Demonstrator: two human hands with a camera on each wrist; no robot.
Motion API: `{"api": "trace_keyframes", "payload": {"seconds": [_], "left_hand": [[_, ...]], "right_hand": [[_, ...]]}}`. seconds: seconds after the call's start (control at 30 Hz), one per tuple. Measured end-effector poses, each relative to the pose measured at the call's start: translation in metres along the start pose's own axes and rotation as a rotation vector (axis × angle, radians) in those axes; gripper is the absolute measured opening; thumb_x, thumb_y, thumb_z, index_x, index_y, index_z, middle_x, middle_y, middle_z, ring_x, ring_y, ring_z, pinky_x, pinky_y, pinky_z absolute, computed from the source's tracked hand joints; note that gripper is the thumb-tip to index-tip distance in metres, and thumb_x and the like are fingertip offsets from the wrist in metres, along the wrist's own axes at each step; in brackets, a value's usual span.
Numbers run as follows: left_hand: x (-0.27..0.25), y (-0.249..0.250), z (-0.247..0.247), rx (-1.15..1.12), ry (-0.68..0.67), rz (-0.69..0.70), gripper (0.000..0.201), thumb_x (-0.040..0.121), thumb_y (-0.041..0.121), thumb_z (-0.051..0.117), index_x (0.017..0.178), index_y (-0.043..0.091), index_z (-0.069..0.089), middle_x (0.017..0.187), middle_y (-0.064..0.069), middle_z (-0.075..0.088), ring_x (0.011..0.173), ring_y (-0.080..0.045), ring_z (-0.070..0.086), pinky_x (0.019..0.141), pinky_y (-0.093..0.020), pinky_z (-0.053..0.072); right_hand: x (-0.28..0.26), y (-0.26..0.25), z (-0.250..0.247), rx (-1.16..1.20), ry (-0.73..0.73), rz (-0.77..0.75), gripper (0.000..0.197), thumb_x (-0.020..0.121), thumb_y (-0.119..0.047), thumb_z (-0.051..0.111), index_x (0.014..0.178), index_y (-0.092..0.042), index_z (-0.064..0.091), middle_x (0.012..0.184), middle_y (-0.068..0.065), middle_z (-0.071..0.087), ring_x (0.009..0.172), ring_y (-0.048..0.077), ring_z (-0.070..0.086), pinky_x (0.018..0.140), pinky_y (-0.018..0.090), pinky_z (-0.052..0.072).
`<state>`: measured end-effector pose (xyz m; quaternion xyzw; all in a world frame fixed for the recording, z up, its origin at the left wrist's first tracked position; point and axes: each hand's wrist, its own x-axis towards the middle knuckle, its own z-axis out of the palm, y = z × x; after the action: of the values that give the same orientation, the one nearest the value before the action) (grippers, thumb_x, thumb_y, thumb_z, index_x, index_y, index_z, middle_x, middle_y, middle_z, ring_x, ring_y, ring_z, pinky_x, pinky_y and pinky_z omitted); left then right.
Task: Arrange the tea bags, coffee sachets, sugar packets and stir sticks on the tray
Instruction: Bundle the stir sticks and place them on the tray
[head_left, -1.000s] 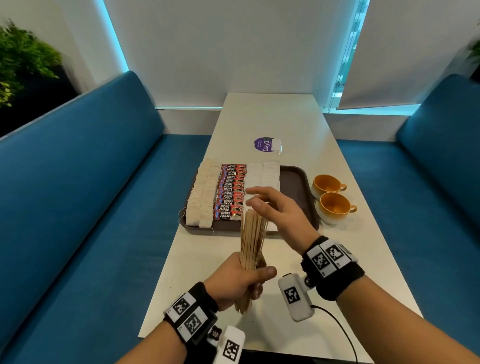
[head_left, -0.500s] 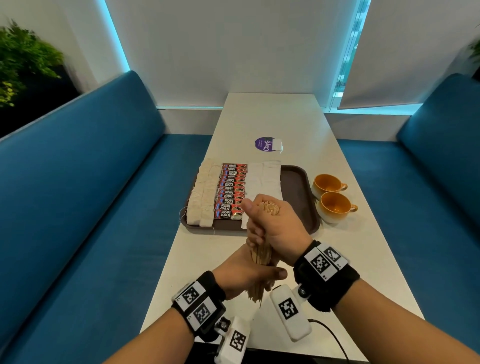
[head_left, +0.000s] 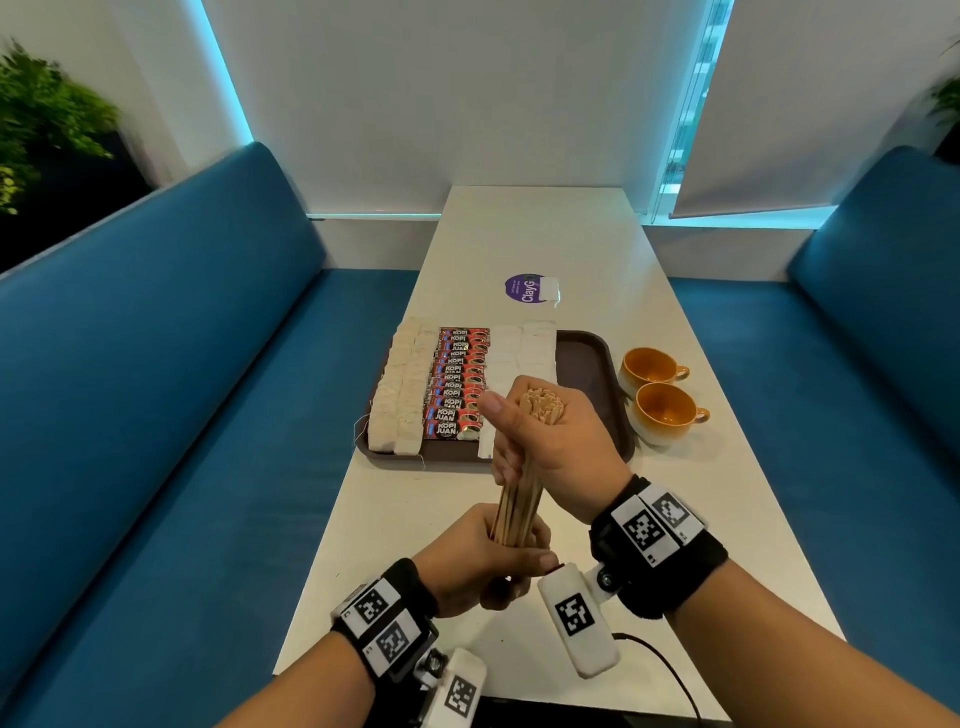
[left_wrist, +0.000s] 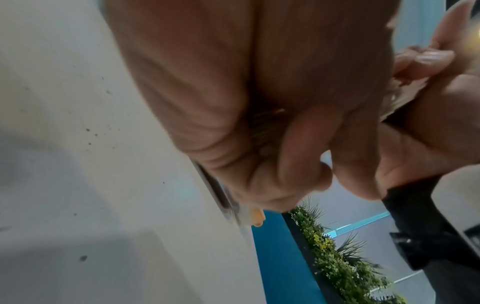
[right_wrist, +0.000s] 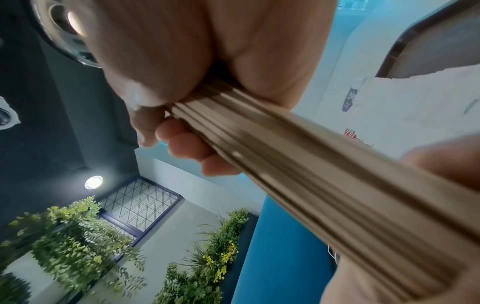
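Stir sticks (head_left: 519, 506) | gripped by left hand (head_left: 480, 556) below, right hand (head_left: 553, 447) above | lower ends hidden in fist

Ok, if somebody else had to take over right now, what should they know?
Left hand grips the bottom of the stir sticks; right hand grips the top. The bundle is upright above the table, near the tray.
Done: tea bags, coffee sachets and sugar packets lie in rows on the tray.
Left: lay the sticks on the tray's bare right part.
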<state>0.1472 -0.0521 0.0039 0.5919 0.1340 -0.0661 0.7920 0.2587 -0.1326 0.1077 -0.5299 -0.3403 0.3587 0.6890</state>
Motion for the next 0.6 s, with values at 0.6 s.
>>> {"api": "trace_keyframes", "payload": {"seconds": [0.6], "left_hand": [[0.001, 0.001, 0.001, 0.092, 0.028, 0.017, 0.020, 0.087, 0.017, 0.080, 0.077, 0.013, 0.063, 0.061, -0.010, 0.051, 0.046, -0.016, 0.045, 0.046, -0.024, 0.035]], "right_hand": [[0.001, 0.005, -0.002, -0.173, 0.001, 0.002, 0.019, 0.090, -0.023, 0.077, 0.075, -0.017, 0.066, 0.062, 0.017, 0.061, 0.055, 0.032, 0.059, 0.067, 0.047, 0.056]]}}
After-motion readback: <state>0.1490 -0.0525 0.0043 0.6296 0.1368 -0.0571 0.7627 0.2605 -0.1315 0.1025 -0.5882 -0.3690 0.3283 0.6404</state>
